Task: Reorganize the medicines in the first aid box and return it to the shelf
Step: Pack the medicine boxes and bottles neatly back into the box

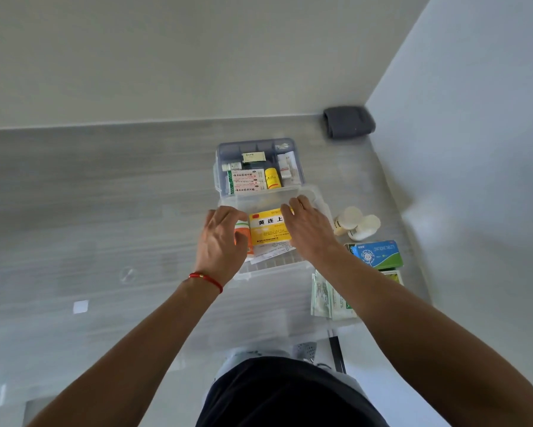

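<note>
On the grey floor, both hands reach into the clear box [271,263]; left hand [220,238] fingers curled around the orange bottle [242,231]; right hand [308,229] fingers together, flat on the yellow packet [266,226]; a careless shove could topple that bottle.

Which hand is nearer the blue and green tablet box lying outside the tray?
Right. The right hand rests on the clear tray's right side, just left of the blue and green tablet box; the left hand is further left, beyond the yellow box.

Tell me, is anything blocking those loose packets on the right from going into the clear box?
Only partly. Both hands, left hand and right hand, and the yellow box fill the clear box; blue-green carton and sachets wait outside.
</note>
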`<control>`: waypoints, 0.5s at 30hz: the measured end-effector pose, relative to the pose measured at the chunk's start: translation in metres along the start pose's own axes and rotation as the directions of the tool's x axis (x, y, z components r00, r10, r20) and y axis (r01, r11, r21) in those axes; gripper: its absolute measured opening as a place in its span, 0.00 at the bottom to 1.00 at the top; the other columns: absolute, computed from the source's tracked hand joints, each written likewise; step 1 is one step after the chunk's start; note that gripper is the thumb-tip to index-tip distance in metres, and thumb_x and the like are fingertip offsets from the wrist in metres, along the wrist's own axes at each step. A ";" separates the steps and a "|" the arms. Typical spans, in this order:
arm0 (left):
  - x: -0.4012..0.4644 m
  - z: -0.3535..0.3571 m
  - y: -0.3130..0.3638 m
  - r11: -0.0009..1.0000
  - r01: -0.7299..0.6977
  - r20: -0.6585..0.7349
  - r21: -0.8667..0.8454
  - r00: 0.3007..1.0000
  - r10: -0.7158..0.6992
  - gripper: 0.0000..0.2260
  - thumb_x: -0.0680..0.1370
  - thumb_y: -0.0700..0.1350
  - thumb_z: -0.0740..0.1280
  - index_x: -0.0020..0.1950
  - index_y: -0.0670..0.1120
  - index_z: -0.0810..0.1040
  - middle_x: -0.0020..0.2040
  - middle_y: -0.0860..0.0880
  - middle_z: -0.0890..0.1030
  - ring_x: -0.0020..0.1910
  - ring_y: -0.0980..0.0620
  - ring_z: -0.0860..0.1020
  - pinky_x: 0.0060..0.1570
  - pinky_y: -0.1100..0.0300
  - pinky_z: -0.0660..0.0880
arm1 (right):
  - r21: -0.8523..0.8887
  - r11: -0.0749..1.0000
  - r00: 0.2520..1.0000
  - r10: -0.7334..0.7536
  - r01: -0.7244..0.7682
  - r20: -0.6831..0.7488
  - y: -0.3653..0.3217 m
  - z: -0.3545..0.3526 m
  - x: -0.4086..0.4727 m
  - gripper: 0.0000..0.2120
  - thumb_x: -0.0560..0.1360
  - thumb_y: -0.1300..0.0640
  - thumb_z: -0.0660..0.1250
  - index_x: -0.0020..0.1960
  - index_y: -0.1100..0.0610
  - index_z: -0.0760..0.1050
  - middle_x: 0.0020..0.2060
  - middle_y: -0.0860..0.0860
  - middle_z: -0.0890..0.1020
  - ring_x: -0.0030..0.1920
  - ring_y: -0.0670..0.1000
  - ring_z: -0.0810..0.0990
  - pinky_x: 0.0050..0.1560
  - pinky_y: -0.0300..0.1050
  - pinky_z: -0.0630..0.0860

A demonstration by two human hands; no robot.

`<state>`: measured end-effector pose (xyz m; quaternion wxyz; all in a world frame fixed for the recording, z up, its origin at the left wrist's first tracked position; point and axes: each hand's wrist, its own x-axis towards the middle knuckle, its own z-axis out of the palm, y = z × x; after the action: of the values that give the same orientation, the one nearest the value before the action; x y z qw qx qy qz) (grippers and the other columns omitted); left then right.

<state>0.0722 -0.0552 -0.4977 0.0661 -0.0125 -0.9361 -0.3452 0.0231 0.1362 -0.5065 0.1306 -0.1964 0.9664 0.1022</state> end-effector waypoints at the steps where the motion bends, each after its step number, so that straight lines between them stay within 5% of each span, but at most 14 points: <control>1: -0.001 0.001 -0.001 1.000 0.000 -0.001 0.009 1.000 0.000 0.14 0.69 0.28 0.66 0.50 0.39 0.82 0.50 0.43 0.81 0.50 0.42 0.76 0.51 0.58 0.71 | -0.005 1.000 1.000 -0.006 0.006 0.001 0.000 -0.001 -0.001 0.29 0.72 0.59 0.77 0.69 0.61 0.70 0.68 0.59 0.71 0.68 0.57 0.71 0.60 0.51 0.80; 5: -0.001 0.004 -0.003 1.000 -0.015 -0.008 0.013 1.000 0.015 0.15 0.68 0.27 0.65 0.48 0.40 0.82 0.49 0.44 0.81 0.50 0.43 0.76 0.50 0.59 0.72 | 0.064 0.998 0.999 -0.010 0.012 -0.030 0.001 -0.003 -0.003 0.21 0.74 0.63 0.75 0.65 0.61 0.75 0.65 0.60 0.73 0.64 0.58 0.75 0.60 0.53 0.81; 8: -0.003 0.006 -0.005 0.999 -0.032 -0.003 0.021 0.999 0.032 0.14 0.67 0.26 0.65 0.46 0.40 0.82 0.48 0.44 0.80 0.49 0.44 0.76 0.50 0.60 0.73 | 0.275 0.961 0.994 0.005 -0.034 0.105 -0.006 -0.005 -0.005 0.10 0.78 0.62 0.68 0.59 0.60 0.79 0.55 0.59 0.82 0.56 0.61 0.82 0.55 0.54 0.81; 15: -0.012 0.012 -0.006 0.992 -0.096 0.018 0.083 0.995 0.095 0.14 0.65 0.26 0.64 0.43 0.39 0.83 0.53 0.40 0.80 0.51 0.38 0.76 0.51 0.47 0.76 | 0.432 0.886 0.934 0.005 -0.170 0.358 -0.006 0.002 -0.002 0.14 0.80 0.61 0.61 0.62 0.60 0.81 0.59 0.61 0.83 0.58 0.62 0.82 0.60 0.53 0.81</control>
<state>0.0819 -0.0522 -0.5120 0.0766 -0.0571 -0.9486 -0.3018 0.0278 0.1323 -0.5086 0.3365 -0.0945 0.9328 -0.0884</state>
